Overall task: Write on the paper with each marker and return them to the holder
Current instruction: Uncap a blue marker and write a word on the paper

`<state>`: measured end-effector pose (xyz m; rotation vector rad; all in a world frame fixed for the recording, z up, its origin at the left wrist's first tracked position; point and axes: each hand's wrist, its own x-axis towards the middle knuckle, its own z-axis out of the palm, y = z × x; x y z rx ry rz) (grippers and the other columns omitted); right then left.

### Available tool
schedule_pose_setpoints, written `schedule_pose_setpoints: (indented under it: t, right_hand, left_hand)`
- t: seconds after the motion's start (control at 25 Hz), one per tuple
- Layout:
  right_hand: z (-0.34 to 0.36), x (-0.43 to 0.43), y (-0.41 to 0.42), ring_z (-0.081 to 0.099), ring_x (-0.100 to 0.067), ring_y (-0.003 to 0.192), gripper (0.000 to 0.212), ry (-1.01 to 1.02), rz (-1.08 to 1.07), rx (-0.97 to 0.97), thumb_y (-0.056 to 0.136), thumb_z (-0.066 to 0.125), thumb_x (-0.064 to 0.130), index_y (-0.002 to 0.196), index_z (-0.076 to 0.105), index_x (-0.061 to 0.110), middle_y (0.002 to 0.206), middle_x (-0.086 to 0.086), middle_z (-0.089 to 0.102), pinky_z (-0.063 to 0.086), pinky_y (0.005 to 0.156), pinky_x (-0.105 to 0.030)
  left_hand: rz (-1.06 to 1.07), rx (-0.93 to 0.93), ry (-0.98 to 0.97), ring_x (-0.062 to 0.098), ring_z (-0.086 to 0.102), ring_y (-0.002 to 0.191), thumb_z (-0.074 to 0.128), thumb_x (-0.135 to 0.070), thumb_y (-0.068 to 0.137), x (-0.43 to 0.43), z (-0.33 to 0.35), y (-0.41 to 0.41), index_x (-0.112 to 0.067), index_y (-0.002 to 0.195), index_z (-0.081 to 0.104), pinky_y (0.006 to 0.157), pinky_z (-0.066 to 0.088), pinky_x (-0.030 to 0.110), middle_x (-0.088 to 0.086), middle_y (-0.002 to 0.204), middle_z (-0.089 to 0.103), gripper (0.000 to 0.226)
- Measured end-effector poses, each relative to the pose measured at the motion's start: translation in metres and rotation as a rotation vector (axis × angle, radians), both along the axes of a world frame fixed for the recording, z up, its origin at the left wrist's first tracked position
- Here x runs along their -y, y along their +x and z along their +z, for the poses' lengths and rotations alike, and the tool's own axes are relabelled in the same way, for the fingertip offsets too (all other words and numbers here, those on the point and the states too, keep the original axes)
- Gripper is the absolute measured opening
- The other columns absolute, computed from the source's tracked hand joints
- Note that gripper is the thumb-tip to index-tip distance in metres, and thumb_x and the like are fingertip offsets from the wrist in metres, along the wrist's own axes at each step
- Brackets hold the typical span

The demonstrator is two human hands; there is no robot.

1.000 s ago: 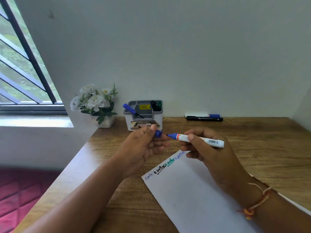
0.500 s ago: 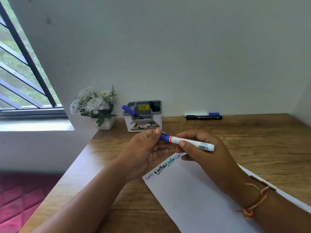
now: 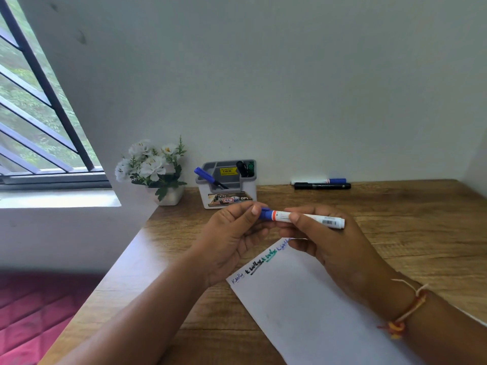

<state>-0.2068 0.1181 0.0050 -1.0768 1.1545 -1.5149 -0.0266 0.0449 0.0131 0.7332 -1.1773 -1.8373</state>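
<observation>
A flower pot stands far left by the wall. Just right of it, the grey holder bears a yellow sticker reading 49.00 and a front label with a red 42 and "OPE". A blue marker leans in its left slot, and the black and green markers stand in its far right one. Nearer, the left hand pinches the blue cap on the white marker, whose barcoded barrel the right hand grips. Beneath them lies the paper, its blue, black and green scrawls unreadable. Far right, two markers lie along the wall.
</observation>
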Motion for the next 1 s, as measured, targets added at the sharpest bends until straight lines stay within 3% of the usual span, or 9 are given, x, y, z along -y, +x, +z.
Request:
schedule_pose_setpoints:
  t: [0.2, 0.4, 0.48, 0.64, 0.72, 0.84, 1.0]
  right_hand:
    - [0.005, 0.0, 0.004, 0.079, -0.021, 0.087, 0.017, 0.022, 0.043, 0.178, 0.096, 0.063, 0.019, 0.103, 0.076, 0.009, 0.097, -0.017, 0.081, 0.063, 0.076, -0.029]
    - [0.008, 0.0, 0.006, 0.078, -0.022, 0.098, 0.025, 0.03, 0.109, 0.195, 0.094, 0.065, 0.026, 0.113, 0.075, 0.013, 0.103, -0.011, 0.081, 0.06, 0.074, -0.029]
    - [0.008, 0.001, 0.002, 0.077, -0.02, 0.097, 0.03, 0.019, 0.091, 0.188, 0.092, 0.065, 0.035, 0.116, 0.073, 0.018, 0.103, -0.009, 0.081, 0.059, 0.074, -0.03]
    - [0.002, 0.005, -0.015, 0.076, -0.012, 0.091, 0.025, 0.07, -0.168, -0.187, 0.098, 0.058, 0.044, 0.11, 0.071, 0.026, 0.095, 0.001, 0.081, 0.058, 0.076, -0.029]
    - [-0.003, 0.006, -0.018, 0.075, -0.01, 0.089, 0.021, 0.07, -0.209, -0.418, 0.1, 0.057, 0.042, 0.105, 0.07, 0.027, 0.09, 0.006, 0.079, 0.059, 0.079, -0.032]
    - [-0.009, 0.006, -0.014, 0.073, -0.004, 0.079, 0.021, 0.015, -0.19, -0.7, 0.098, 0.057, 0.045, 0.1, 0.071, 0.03, 0.084, 0.008, 0.077, 0.061, 0.076, -0.034]
    - [-0.009, 0.003, -0.011, 0.069, -0.001, 0.08, 0.019, 0.005, -0.182, -0.841, 0.098, 0.058, 0.044, 0.102, 0.071, 0.031, 0.084, 0.01, 0.075, 0.057, 0.067, -0.025]
  left_hand:
    - [0.014, -0.037, -0.051, 0.018, 0.072, 0.081, 0.063, -0.016, 0.083, -0.001, 0.003, -0.001, -0.004, 0.101, 0.072, 0.076, 0.061, 0.028, 0.017, 0.096, 0.075, 0.024]
    - [0.06, -0.015, -0.157, 0.018, 0.072, 0.082, 0.062, -0.017, 0.085, -0.001, 0.011, 0.004, -0.005, 0.102, 0.072, 0.073, 0.062, 0.025, 0.017, 0.098, 0.075, 0.024]
    - [0.182, -0.037, -0.264, 0.019, 0.072, 0.084, 0.063, -0.016, 0.085, 0.003, 0.02, 0.01, -0.005, 0.103, 0.072, 0.072, 0.061, 0.023, 0.015, 0.098, 0.075, 0.022]
    - [0.734, 0.1, -0.526, 0.015, 0.075, 0.085, 0.066, -0.009, 0.092, 0.024, 0.037, 0.038, 0.0, 0.113, 0.061, 0.077, 0.06, 0.026, 0.01, 0.096, 0.076, 0.023]
    - [0.894, 0.171, -0.598, 0.017, 0.075, 0.09, 0.07, -0.013, 0.092, 0.035, 0.037, 0.049, -0.004, 0.11, 0.061, 0.085, 0.06, 0.033, 0.009, 0.097, 0.075, 0.021]
    - [0.951, 0.283, -0.655, 0.018, 0.073, 0.091, 0.071, -0.016, 0.092, 0.05, 0.033, 0.048, -0.015, 0.103, 0.062, 0.089, 0.059, 0.041, 0.006, 0.096, 0.074, 0.015]
    - [0.923, 0.563, -0.773, 0.001, 0.065, 0.082, 0.07, -0.02, 0.092, 0.064, 0.032, 0.032, -0.017, 0.105, 0.062, 0.085, 0.056, 0.031, -0.013, 0.088, 0.066, 0.016]
